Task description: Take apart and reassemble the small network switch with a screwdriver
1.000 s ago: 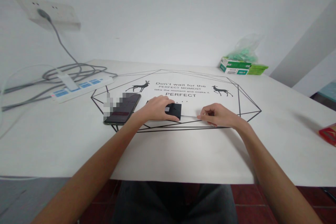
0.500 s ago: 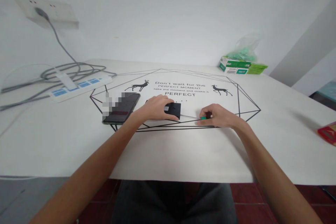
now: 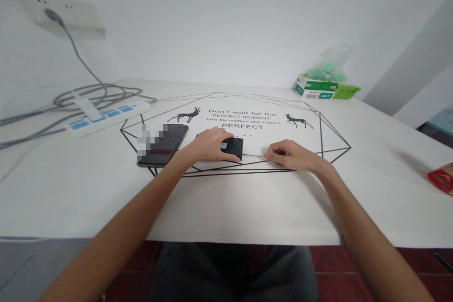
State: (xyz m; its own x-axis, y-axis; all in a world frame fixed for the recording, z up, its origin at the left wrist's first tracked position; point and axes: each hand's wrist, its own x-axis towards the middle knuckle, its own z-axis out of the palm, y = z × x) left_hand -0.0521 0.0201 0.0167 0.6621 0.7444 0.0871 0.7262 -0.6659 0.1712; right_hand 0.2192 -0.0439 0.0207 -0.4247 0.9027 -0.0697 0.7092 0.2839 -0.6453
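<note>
My left hand [image 3: 209, 144] lies on a small black box [image 3: 234, 148] on the white printed table [image 3: 247, 198], fingers curled over its left part and holding it down. My right hand [image 3: 290, 155] is to the right of the box, fingers pinched together on a thin light rod or wire [image 3: 253, 155] that runs from the pinch to the box's right side. What the pinched piece is cannot be made out; a green tip that showed earlier is hidden. A dark phone [image 3: 163, 150] lies just left of my left hand.
A white power strip [image 3: 108, 116] with grey cables lies at the back left, plugged into a wall socket [image 3: 58, 16]. Green and white boxes [image 3: 320, 88] with a plastic bag stand at the back right. A red packet [image 3: 442, 177] sits at the right edge.
The right hand's fingers have shifted slightly on the thin piece; the green tip seen half a second ago is now covered. The left hand has stayed on the black box.
</note>
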